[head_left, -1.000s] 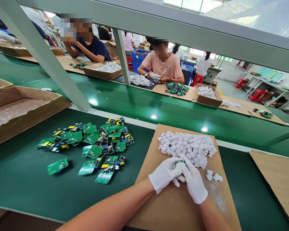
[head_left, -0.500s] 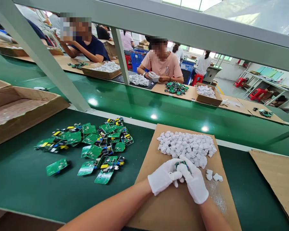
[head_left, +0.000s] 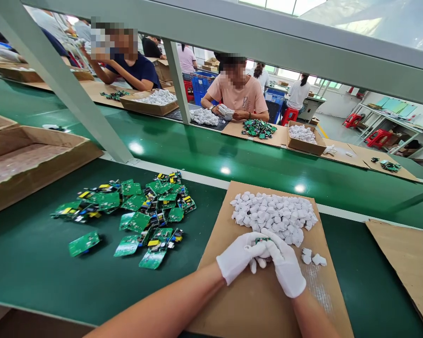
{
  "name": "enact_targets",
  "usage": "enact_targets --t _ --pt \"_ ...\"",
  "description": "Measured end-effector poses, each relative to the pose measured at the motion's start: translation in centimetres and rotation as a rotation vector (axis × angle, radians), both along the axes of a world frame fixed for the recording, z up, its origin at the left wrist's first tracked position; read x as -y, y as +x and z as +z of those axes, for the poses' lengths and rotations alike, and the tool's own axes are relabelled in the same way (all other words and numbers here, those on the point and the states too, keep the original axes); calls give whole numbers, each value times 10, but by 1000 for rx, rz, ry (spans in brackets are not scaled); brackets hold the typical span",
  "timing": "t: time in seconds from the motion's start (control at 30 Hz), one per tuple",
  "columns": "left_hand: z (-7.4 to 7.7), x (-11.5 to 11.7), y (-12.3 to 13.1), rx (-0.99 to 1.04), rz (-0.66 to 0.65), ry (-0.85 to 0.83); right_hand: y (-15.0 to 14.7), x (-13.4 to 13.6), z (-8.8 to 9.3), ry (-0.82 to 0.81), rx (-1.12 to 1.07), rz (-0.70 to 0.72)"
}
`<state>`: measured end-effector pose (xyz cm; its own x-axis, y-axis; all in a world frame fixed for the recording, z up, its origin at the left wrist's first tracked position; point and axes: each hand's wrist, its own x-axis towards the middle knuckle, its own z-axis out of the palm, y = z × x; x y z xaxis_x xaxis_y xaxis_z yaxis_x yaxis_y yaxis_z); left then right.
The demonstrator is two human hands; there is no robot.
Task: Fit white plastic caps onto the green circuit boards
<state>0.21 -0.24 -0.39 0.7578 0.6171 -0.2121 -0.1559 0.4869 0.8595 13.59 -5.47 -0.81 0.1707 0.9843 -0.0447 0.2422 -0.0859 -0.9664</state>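
Note:
Both my hands wear white gloves and meet over the cardboard sheet [head_left: 239,300]. Between them is a small green circuit board [head_left: 262,240], mostly covered by the gloved fingers. My left hand [head_left: 240,256] is closed on it from the left, and my right hand [head_left: 285,265] wraps it from the right. Just beyond my fingers lies a heap of small white pieces [head_left: 275,211]. A few loose white pieces [head_left: 313,257] rest right of my right hand. To the left, a pile of green circuit boards [head_left: 162,197] with yellow, blue and black parts spreads over the green tabletop [head_left: 38,281].
An open cardboard box [head_left: 38,173] stands at the left edge. Another cardboard sheet [head_left: 405,263] lies at the right. A grey metal frame [head_left: 77,89] crosses in front, beyond it a green conveyor [head_left: 183,150]. Across it, a person in a pink shirt [head_left: 238,96] works beside boards and white pieces.
My fingers have shifted around the circuit board, which now shows as a thinner strip between the gloves. The heaps near me look the same. A small item on the conveyor has moved slightly left.

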Motion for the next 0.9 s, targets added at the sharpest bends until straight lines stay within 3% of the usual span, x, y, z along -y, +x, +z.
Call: enact_targets --t 0.13,0.33,0.47,0.73,0.9 --pt "2 -4 -2 113 -32 -149 1 2 2 25 -43 31" --pt "3 -5 -1 67 -60 -71 0 5 -3 -5 95 61" --pt "2 -4 -2 96 -13 -100 5 4 1 54 -5 146" --pt "7 0 -3 32 -44 -16 1 2 2 38 -22 37" --pt "6 1 -2 140 -43 -173 1 2 2 40 -56 10"
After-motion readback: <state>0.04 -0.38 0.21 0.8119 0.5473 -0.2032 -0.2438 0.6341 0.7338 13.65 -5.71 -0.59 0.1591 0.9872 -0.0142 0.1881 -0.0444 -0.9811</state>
